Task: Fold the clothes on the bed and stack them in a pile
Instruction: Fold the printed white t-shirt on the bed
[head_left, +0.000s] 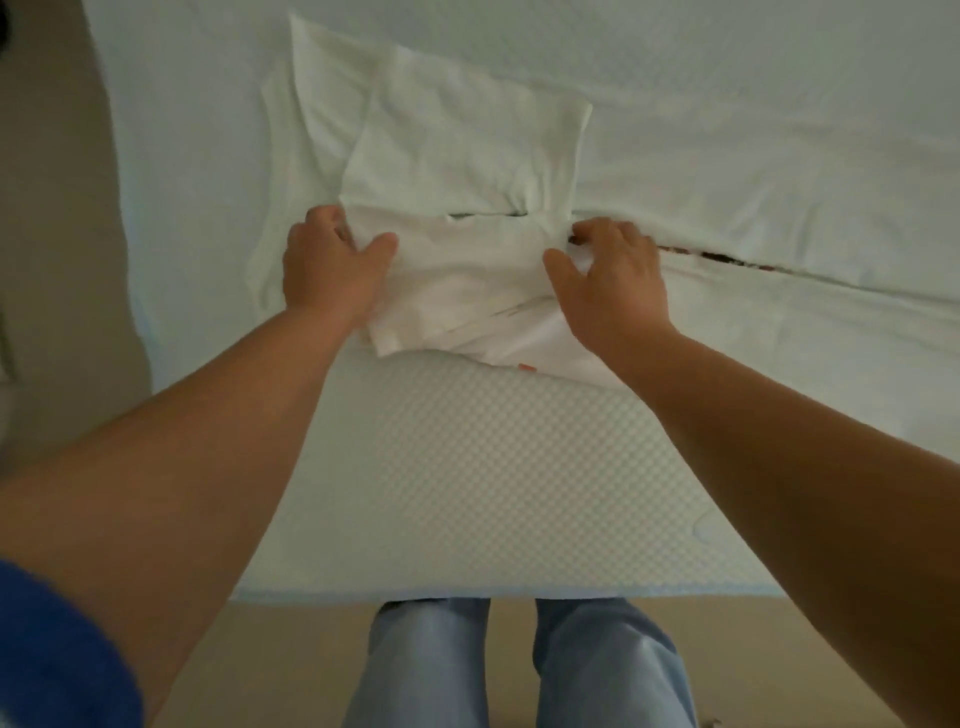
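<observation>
Near mattress edge (467, 519), left hand (332, 265), right hand (613, 275) pinching white shirt (467, 260) corners

The left hand (332, 265) hides its fingertips in the folded white garment (467, 280), and the right hand (610, 275) covers that garment's right edge. A dark gap (727, 260) between sheets shows something reddish (too small to tell). The bed (779, 130) runs past the top and right edges.
</observation>
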